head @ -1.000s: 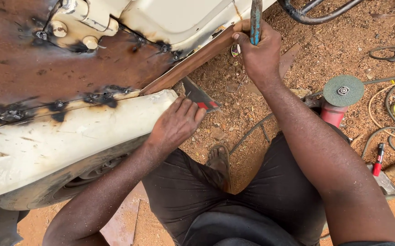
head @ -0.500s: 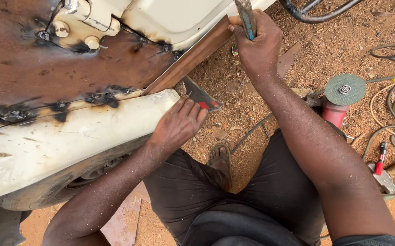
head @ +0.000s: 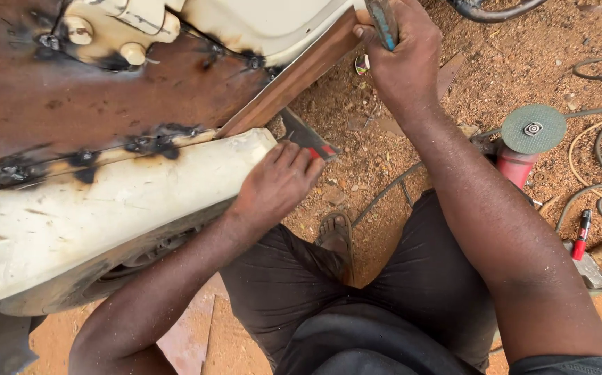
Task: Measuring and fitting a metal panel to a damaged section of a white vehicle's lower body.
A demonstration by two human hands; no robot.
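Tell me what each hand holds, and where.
Right hand: blue-handled tool, grip on its handle. Left hand: flat metal tool, grip at its red end.

tool head cut off, perhaps hammer

A flat grey metal blade with a red grip end lies slanted against the corner of the cream-painted, scorched car body panel, its red end under the fingers. A blue-handled metal tool stands nearly upright at the top of the rusty brown steel strip, which runs diagonally.
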